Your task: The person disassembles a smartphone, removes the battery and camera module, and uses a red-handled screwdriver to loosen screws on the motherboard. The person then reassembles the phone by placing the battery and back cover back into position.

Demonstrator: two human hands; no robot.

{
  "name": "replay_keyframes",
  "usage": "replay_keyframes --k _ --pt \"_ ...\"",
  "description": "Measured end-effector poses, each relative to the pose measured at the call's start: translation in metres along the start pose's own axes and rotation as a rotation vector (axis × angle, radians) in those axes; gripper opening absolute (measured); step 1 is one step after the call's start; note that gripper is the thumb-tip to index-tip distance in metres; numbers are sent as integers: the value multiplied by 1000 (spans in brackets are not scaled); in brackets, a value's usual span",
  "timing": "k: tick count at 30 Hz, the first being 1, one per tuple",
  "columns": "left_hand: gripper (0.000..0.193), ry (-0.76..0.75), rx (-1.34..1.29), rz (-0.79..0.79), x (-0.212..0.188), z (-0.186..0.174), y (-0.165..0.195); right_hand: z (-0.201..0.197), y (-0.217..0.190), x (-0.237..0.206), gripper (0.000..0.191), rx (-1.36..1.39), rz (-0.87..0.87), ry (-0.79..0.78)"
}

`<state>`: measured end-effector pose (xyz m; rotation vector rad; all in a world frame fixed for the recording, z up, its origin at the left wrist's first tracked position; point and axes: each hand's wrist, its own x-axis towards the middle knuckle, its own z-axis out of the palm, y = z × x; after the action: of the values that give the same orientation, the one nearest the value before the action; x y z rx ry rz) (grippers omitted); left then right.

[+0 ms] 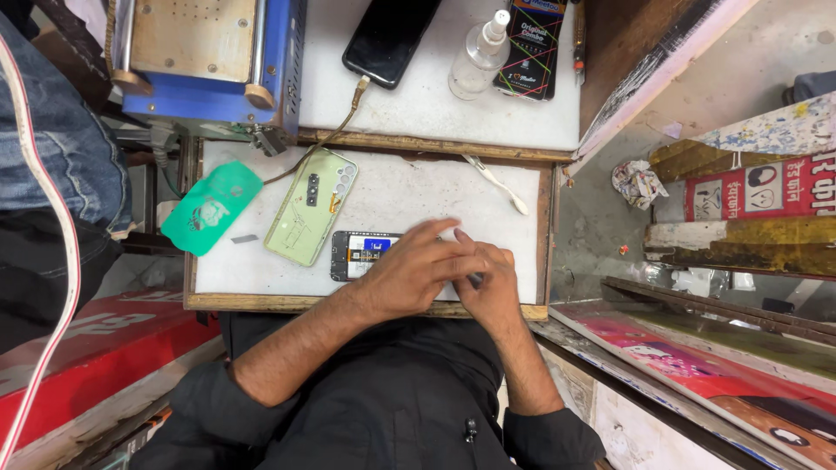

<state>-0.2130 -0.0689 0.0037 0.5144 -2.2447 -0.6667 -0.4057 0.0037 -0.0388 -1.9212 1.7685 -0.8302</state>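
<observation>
An opened phone [359,254] lies on the white work board [418,196], its dark insides and a blue part showing. My left hand [416,271] rests on the phone's right half, fingers stretched over it. Close against the left hand's fingertips, my right hand [489,285] has its fingers bent down onto the phone's hidden end. Something small and dark shows under its fingers; I cannot tell what. A pale green back cover [311,205] lies just left of the phone.
A green plastic card [211,207] sits at the board's left edge, white tweezers [496,183] at its back right. Behind stand a blue machine [209,61], a black phone [388,36] on a cable, a clear spray bottle [477,56] and a dark box [531,48].
</observation>
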Motion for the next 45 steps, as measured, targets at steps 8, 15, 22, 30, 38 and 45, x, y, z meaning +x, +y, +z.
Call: replay_keyframes --k 8,15,22,30,38,45 --pt "54 40 -47 -28 0 2 2 2 2 0 51 -10 -80 32" --pt "56 12 34 43 -2 4 0 2 2 -1 52 -41 -105 31" --pt "55 -24 -30 -53 -5 5 -3 -1 -6 3 60 -1 -24 4" --pt "50 -10 -44 -91 -14 11 -14 -3 -8 0 58 16 -10 -9" --pt "61 134 -214 -376 -27 -6 -7 -11 -23 7 83 -3 -78 -71" --pt "68 549 -353 -634 -91 -63 -14 -11 -31 11 92 -87 -124 -134"
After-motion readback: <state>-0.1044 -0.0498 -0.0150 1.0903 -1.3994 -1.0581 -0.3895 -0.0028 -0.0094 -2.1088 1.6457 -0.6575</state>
